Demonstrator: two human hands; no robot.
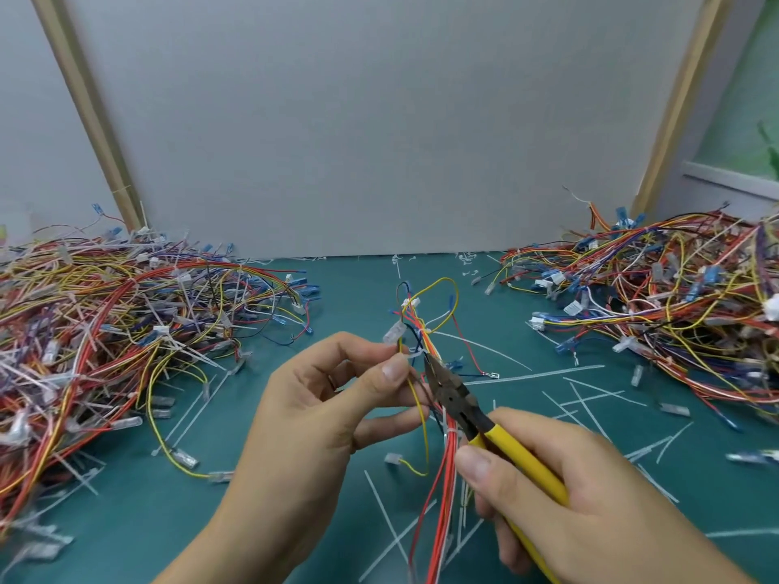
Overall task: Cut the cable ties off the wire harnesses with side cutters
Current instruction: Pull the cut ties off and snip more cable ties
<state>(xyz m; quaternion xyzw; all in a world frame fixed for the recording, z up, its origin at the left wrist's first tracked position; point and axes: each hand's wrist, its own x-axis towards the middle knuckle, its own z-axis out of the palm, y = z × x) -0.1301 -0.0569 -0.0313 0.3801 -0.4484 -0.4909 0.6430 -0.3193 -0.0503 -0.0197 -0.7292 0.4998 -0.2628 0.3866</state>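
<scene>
My left hand [324, 410] pinches a wire harness [425, 330] of red, orange, yellow and blue wires above the green mat. A white cable tie [415, 354] wraps the bundle just past my thumb. My right hand [543, 495] grips the yellow handles of the side cutters [457, 404]. The dark jaws point up and left, with their tips at that cable tie. A second white tie [450, 432] binds the red wires lower down, next to the cutter head. The harness tails hang down between my hands.
A large heap of harnesses [105, 314] fills the left of the green mat [295, 524], and another heap [666, 297] fills the right. Cut white tie pieces [543, 377] lie scattered over the mat. A grey panel [379, 120] stands behind.
</scene>
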